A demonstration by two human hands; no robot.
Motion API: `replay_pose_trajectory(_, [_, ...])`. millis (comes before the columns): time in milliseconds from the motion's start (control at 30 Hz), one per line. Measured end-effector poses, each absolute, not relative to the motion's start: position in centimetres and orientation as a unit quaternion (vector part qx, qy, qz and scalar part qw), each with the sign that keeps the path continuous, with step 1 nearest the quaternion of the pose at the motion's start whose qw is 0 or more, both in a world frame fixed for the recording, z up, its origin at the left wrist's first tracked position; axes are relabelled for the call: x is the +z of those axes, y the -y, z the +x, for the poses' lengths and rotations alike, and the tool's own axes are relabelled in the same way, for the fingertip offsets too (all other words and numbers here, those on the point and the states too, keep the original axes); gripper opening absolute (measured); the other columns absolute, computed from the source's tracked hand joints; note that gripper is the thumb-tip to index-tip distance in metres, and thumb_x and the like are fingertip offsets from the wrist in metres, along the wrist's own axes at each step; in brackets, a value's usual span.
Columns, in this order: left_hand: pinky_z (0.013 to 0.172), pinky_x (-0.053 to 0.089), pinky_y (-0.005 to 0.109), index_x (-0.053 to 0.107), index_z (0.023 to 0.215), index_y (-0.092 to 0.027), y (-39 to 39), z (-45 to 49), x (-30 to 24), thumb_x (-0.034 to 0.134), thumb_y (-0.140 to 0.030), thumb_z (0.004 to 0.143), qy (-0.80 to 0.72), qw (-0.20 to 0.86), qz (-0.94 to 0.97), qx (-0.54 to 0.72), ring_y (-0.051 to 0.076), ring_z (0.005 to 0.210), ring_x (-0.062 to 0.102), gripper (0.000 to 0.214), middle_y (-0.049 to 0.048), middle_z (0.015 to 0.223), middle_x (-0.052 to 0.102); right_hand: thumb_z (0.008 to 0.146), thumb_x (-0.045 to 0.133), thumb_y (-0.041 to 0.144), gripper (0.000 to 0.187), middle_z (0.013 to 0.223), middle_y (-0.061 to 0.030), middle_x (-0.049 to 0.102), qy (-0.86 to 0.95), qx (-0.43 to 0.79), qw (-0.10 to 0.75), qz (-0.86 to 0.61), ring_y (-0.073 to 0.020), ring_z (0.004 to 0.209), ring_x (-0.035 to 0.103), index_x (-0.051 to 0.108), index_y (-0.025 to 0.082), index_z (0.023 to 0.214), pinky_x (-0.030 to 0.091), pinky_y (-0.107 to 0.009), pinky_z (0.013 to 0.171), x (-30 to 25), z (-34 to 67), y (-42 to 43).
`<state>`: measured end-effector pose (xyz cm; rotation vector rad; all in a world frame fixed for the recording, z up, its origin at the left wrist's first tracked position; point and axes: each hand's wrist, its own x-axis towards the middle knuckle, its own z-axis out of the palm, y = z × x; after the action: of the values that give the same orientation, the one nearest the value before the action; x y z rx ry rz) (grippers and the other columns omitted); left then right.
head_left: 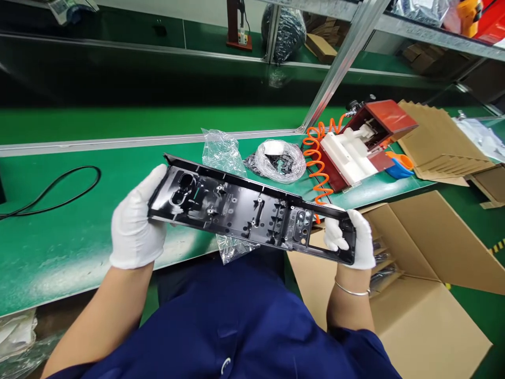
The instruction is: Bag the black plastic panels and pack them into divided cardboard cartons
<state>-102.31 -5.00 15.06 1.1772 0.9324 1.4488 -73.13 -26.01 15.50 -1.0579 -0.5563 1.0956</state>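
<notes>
I hold a long black plastic panel (244, 208) level above the near edge of the green workbench (59, 237), its ribbed inner side facing up. My left hand (136, 223), in a white glove, grips the panel's left end. Gloved as well, my right hand (351, 239) clasps the right end, thumb on top. A clear plastic bag (221, 152) lies on the bench behind and beneath the panel.
A bag of small black parts (280, 160) sits behind the panel. Further right stand a red and white fixture (355, 145) with a coiled orange hose (317, 163), and stacked cardboard sheets (442, 139). An open cardboard box (414, 284) is at my right. A black cable (59, 192) lies left.
</notes>
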Motion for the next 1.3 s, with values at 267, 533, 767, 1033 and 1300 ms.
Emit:
replay_pose_trajectory(267, [0.119,0.042,0.048,0.08,0.096,-0.019,4.7,-101.5,16.0,0.079,-0.055,0.072,-0.36,0.526,0.433,0.637,0.022,0.109,0.07,0.043,0.0017,0.104,0.079,0.093,0.055,0.052,0.035,0.043,0.0072,0.041,0.254,0.488,0.693,-0.466,-0.0073,0.031,0.034,0.069,0.02,0.091,0.038,-0.02,0.034,15.5,-73.7,26.4])
replay_pose_trajectory(533, [0.122,0.036,0.04,0.079,0.1,-0.022,4.6,-102.5,15.3,0.066,-0.061,0.083,-0.299,0.51,0.504,0.629,0.019,0.116,0.065,0.045,-0.0073,0.103,0.078,0.09,0.051,0.066,0.05,0.039,0.0055,0.04,0.253,0.484,0.656,-0.521,-0.0121,0.033,0.045,0.069,0.02,0.095,0.037,-0.023,0.036,16.3,-74.5,26.8])
replay_pose_trajectory(767, [0.121,0.038,0.045,0.077,0.108,-0.021,5.0,-103.0,15.3,0.058,-0.057,0.09,-0.288,0.512,0.519,0.62,0.021,0.118,0.064,0.045,-0.0066,0.106,0.078,0.091,0.049,0.064,0.05,0.039,0.0049,0.039,0.257,0.484,0.662,-0.511,-0.0092,0.032,0.04,0.068,0.021,0.077,0.038,-0.022,0.036,16.3,-74.5,26.8])
replay_pose_trajectory(1033, [0.123,0.032,0.046,0.069,0.105,-0.021,3.2,-100.9,15.0,0.07,-0.067,0.079,-0.306,0.564,0.473,0.603,0.022,0.13,0.056,0.053,-0.0019,0.117,0.071,0.088,0.06,0.034,0.033,0.049,0.008,0.046,0.333,0.36,0.698,-0.522,-0.0102,0.036,0.041,0.066,0.024,0.119,0.041,-0.024,0.038,14.8,-75.5,26.5])
replay_pose_trajectory(1300, [0.1,0.054,0.05,0.067,0.099,-0.028,3.1,-98.7,15.6,0.068,-0.08,0.066,-0.291,0.654,0.371,0.591,0.028,0.106,0.066,0.062,-0.0027,0.092,0.072,0.095,0.04,0.014,0.046,0.075,-0.0074,0.065,0.842,0.07,0.184,-0.502,-0.022,0.062,0.057,0.051,0.016,0.139,0.05,-0.038,0.061,12.3,-81.4,21.7])
